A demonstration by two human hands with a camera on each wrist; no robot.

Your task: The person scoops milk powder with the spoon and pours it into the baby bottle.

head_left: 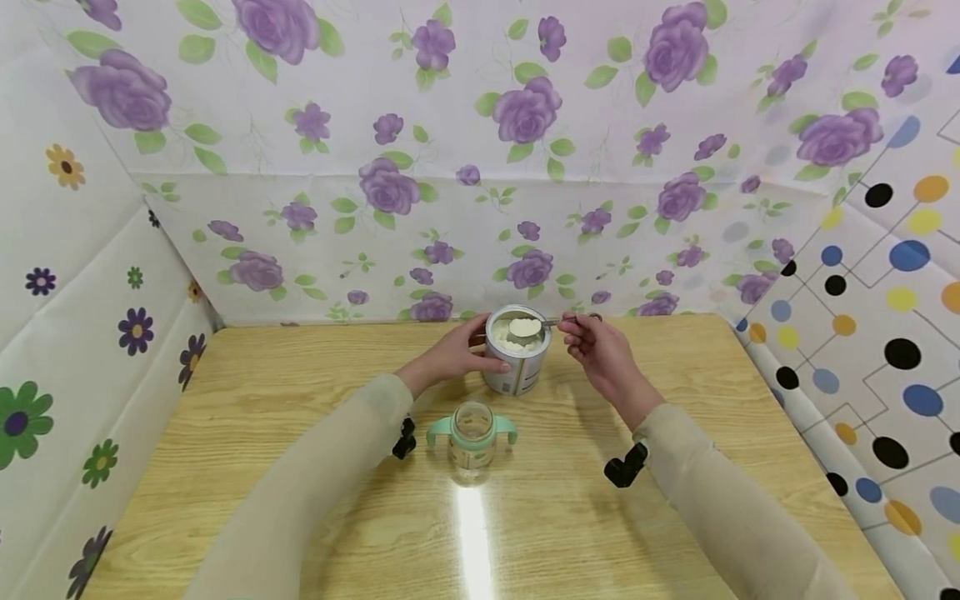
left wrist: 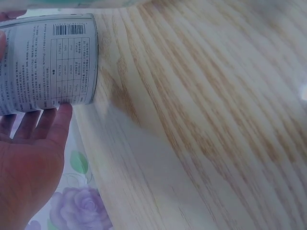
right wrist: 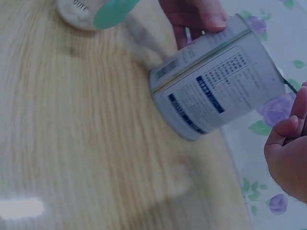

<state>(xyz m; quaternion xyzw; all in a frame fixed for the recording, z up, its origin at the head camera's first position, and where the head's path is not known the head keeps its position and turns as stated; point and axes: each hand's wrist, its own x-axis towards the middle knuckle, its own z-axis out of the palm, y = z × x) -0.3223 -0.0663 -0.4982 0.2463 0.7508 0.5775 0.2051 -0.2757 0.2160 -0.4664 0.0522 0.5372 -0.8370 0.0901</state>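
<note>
A milk powder can [head_left: 513, 372], white with printed labels, stands lidless near the table's back edge. My left hand [head_left: 456, 353] grips it from the left, thumb across the front and fingers round the far side, as the left wrist view also shows on the can [left wrist: 48, 62]. With my right hand [head_left: 600, 354] I pinch the handle of a metal spoon [head_left: 527, 330]. Its bowl, heaped with pale powder, is over the can's opening. In the right wrist view my right hand [right wrist: 290, 148] is beside the can's rim. Closer to me stands a clear baby bottle [head_left: 472, 446], its top open.
Two mint-green handles [head_left: 441, 428] stick out from the bottle's sides. The wooden table [head_left: 360, 517] ends at a flowered cloth [head_left: 465, 217] just behind the can. Patterned side cloths flank the table. A black wrist camera [head_left: 626, 465] is strapped to the right sleeve.
</note>
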